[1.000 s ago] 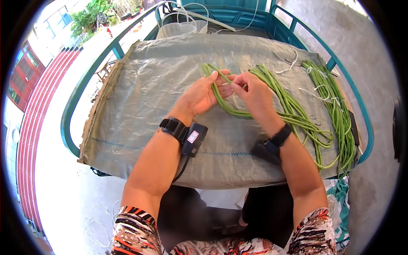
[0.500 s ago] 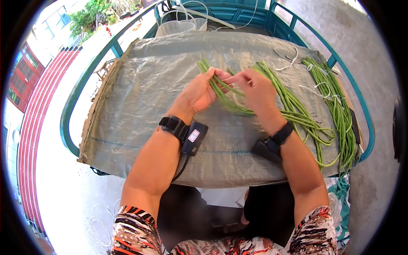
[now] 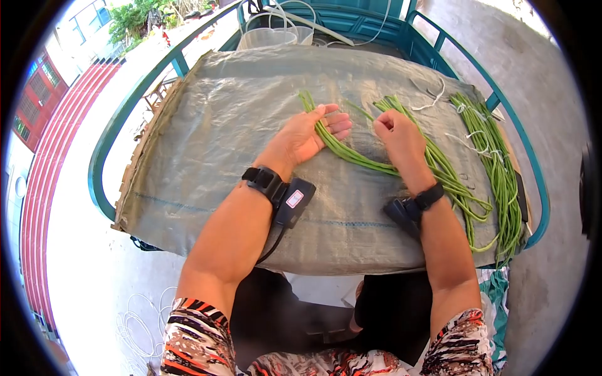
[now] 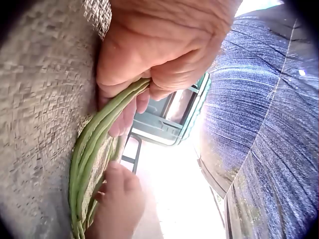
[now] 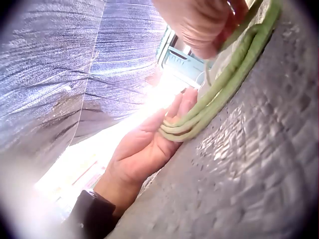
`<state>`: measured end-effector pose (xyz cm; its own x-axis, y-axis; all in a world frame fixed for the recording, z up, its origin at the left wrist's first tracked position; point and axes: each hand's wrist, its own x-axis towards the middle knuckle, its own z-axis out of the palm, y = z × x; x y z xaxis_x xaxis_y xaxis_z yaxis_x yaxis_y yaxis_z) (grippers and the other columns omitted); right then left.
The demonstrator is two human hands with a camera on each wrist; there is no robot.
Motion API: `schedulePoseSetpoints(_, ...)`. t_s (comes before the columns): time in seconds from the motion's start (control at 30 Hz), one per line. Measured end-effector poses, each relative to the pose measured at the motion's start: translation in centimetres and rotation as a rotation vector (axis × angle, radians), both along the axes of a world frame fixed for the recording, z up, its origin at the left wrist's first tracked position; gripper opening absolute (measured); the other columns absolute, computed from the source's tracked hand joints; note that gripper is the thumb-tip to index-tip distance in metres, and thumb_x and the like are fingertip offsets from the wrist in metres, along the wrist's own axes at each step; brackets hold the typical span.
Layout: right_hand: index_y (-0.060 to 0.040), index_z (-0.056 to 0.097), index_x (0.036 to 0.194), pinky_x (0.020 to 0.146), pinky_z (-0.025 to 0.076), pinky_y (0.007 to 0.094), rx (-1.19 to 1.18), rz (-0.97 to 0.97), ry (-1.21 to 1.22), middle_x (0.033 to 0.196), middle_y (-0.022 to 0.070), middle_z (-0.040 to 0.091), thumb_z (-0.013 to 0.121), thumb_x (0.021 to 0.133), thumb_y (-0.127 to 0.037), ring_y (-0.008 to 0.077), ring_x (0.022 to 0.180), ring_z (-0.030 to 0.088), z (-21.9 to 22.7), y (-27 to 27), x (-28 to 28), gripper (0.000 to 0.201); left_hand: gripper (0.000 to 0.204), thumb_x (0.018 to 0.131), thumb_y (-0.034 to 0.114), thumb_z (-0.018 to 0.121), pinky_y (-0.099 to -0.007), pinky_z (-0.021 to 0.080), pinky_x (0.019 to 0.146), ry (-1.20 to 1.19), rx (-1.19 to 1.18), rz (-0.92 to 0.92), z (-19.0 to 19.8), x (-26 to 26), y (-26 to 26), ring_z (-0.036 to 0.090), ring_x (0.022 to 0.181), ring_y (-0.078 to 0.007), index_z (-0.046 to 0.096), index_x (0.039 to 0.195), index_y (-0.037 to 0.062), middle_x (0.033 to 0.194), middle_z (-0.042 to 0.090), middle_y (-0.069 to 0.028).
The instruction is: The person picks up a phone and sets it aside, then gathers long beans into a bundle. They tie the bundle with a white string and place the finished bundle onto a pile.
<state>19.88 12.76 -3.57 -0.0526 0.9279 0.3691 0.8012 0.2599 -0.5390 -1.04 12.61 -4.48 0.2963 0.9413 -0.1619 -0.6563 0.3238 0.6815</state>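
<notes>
My left hand (image 3: 309, 135) holds a few long green beans (image 3: 345, 152) between thumb and palm, its fingers extended. In the left wrist view these beans (image 4: 89, 149) come out from under the thumb and curve down along the sheet. My right hand (image 3: 401, 145), fingers curled, pinches a single long bean (image 3: 359, 109) whose thin end sticks out toward the left hand. A loose bundle of long beans (image 3: 439, 164) lies beneath and beyond the right wrist. Farther right, another bundle of long beans (image 3: 492, 178) is tied with white string.
A grey woven sheet (image 3: 219, 138) covers the board on a teal cart bed, with a teal rail (image 3: 100, 169) along each side. Loose white string (image 3: 433, 100) lies at the back right. Clear plastic buckets (image 3: 269, 37) stand behind the sheet.
My right hand has drawn away from the left hand, to the right and slightly down, bringing a bean along. The left hand keeps its beans, its fingers now more extended.
</notes>
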Motion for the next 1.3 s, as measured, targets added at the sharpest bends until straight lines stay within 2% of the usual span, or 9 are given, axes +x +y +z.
schedulePoseSetpoints(0.17,-0.0081,0.066,0.088,0.063,0.047,0.0312,0.079,0.202,0.284,0.079,0.0064,0.065,0.065,0.080,-0.020,0.0212,0.071,0.062,-0.8,0.4,-0.7,0.015,0.033,0.102,0.020,0.036,-0.0431,0.049,0.097,-0.004,0.052,-0.052,-0.3,-0.1,0.3,0.054,0.115,-0.0344,0.042,0.124,-0.0034,0.125,0.051,-0.0244)
schedulePoseSetpoints(0.27,-0.0062,0.065,0.086,0.062,0.046,0.0312,0.042,0.369,0.239,0.077,0.0063,0.063,0.065,0.081,-0.017,0.0202,0.068,0.060,-0.3,0.0,-1.4,0.012,0.034,0.102,0.022,0.034,-0.0424,0.049,0.096,-0.067,0.099,-0.099,-0.4,0.0,0.4,0.054,0.115,-0.0337,0.041,0.125,-0.0029,0.126,0.051,-0.0238)
schedulePoseSetpoints(0.47,-0.0059,0.065,0.083,0.064,0.046,0.0329,0.036,0.471,0.198,0.079,0.0078,0.063,0.065,0.081,-0.018,0.0227,0.071,0.059,-0.4,-0.5,-2.1,0.013,0.034,0.102,0.024,0.035,-0.0412,0.048,0.096,-0.086,0.122,-0.109,-0.4,0.0,0.5,0.055,0.113,-0.0301,0.044,0.123,-0.0016,0.127,0.051,-0.0209)
schedulePoseSetpoints(0.57,-0.0064,0.065,0.084,0.065,0.046,0.0333,0.030,0.485,0.192,0.080,0.0086,0.062,0.066,0.080,-0.020,0.0242,0.073,0.059,-0.2,-0.7,-2.2,0.014,0.032,0.102,0.024,0.036,-0.0404,0.048,0.097,-0.093,0.114,-0.106,0.0,0.1,0.2,0.055,0.113,-0.0290,0.047,0.119,-0.0010,0.113,0.059,-0.0162)
schedulePoseSetpoints(0.67,-0.0066,0.065,0.083,0.066,0.046,0.0351,0.012,0.503,0.249,0.079,0.0100,0.062,0.065,0.080,-0.020,0.0260,0.074,0.060,-0.3,-0.8,-2.2,0.014,0.029,0.102,0.023,0.035,-0.0409,0.049,0.092,-0.221,0.230,-0.286,-2.8,-1.4,2.1,0.057,0.107,-0.0297,0.047,0.116,0.0003,0.097,0.061,-0.0154)
schedulePoseSetpoints(0.77,-0.0091,0.065,0.090,0.068,0.047,0.0367,0.060,0.106,0.064,0.088,0.0094,0.063,0.063,0.081,-0.022,0.0263,0.082,0.061,1.0,-0.8,-1.4,0.016,0.026,0.102,0.023,0.037,-0.0442,0.048,0.097,-0.160,0.156,-0.177,-1.1,-0.5,0.7,0.055,0.113,-0.0307,0.051,0.103,0.0006,0.082,0.058,-0.0085)
schedulePoseSetpoints(0.87,-0.0103,0.062,0.100,0.076,0.048,0.0398,0.284,-0.220,-0.139,0.101,0.0099,0.062,0.063,0.081,-0.026,0.0287,0.095,0.059,-0.4,1.0,1.6,0.025,0.028,0.102,0.023,0.038,-0.0446,0.049,0.095,-0.066,0.072,-0.062,-0.4,0.0,0.3,0.057,0.110,-0.0318,0.053,0.094,0.0011,0.084,0.059,-0.0102)
schedulePoseSetpoints(0.97,-0.0098,0.059,0.107,0.085,0.045,0.0441,0.104,-0.389,-0.445,0.109,0.0106,0.060,0.064,0.080,-0.031,0.0310,0.104,0.055,-1.5,2.1,4.2,0.035,0.030,0.102,0.023,0.038,-0.0434,0.051,0.093,-0.021,0.036,-0.009,0.6,0.5,-0.4,0.059,0.105,-0.0313,0.054,0.089,0.0013,0.083,0.058,-0.0107)
schedulePoseSetpoints(1.3,-0.0124,0.063,0.099,0.085,0.042,0.0462,0.065,-0.446,-0.484,0.104,0.0109,0.061,0.064,0.081,-0.034,0.0309,0.103,0.055,-1.8,2.6,4.9,0.028,0.029,0.101,0.021,0.040,-0.0420,0.053,0.087,-0.012,-0.004,-0.013,-0.1,0.0,0.0,0.061,0.097,-0.0292,0.048,0.117,-0.0012,0.105,0.061,-0.0179)
